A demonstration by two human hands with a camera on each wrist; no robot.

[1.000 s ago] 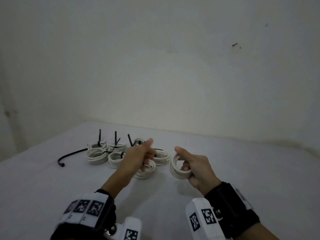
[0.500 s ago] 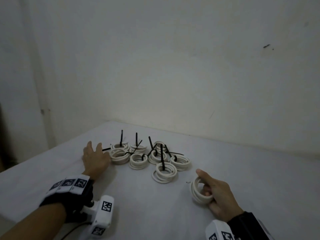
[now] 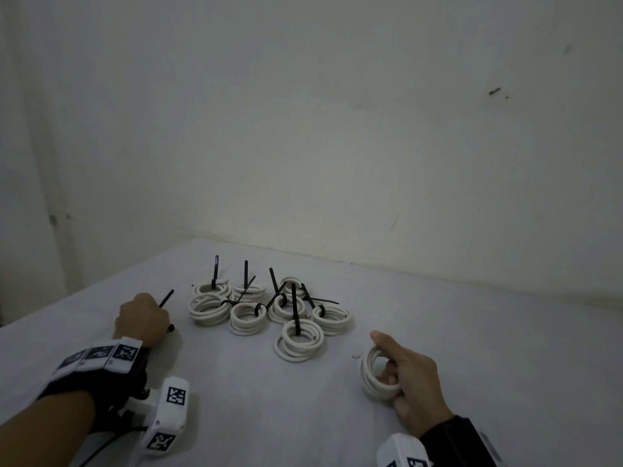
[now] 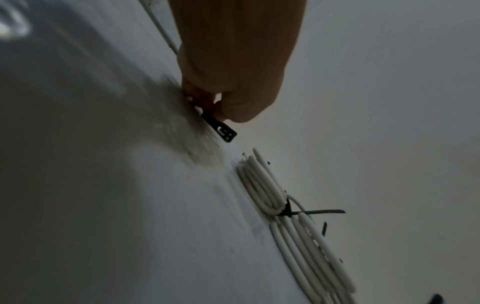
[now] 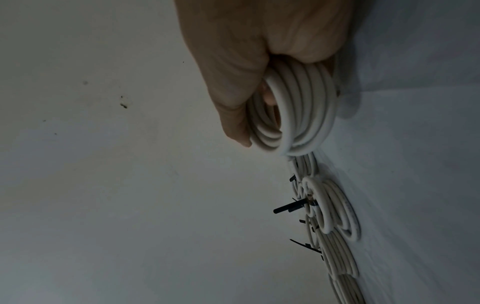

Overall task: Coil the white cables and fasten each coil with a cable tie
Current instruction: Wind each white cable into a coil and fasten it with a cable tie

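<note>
A: Where the head view shows the table point(image 3: 488, 358), how many coils lie on it?

B: Eight tied coils point(image 3: 247, 319) lie flat in one cluster near the wall point(image 3: 337, 129), most touching a neighbour. Each carries a black tie, and several tie tails stand upright. A ninth, untied coil point(image 3: 377, 377) is off the table, to the right of the cluster and apart from it.

A: What holds that ninth coil?

B: The right hand point(image 3: 413, 379). Its thumb lies over the top of the loops and its curled fingers pass through the centre. The right wrist view shows the same clasp of hand point(image 5: 259, 51) round coil point(image 5: 301, 107), with tied coils point(image 5: 335, 207) beyond.

A: And the left hand point(image 3: 143, 319)?

B: It is closed into a fist on one loose tie point(image 3: 166, 298), just left of the cluster. The tail sticks out above the knuckles and the head end shows below. In the left wrist view the fingertips of the hand point(image 4: 233, 61) pinch the tie point(image 4: 221, 129) close to its head, just above the table.

A: Does anything block the view?

B: The fist hides the middle of the tie. One wrist camera point(image 3: 170, 416) sits in front of the near table edge.
</note>
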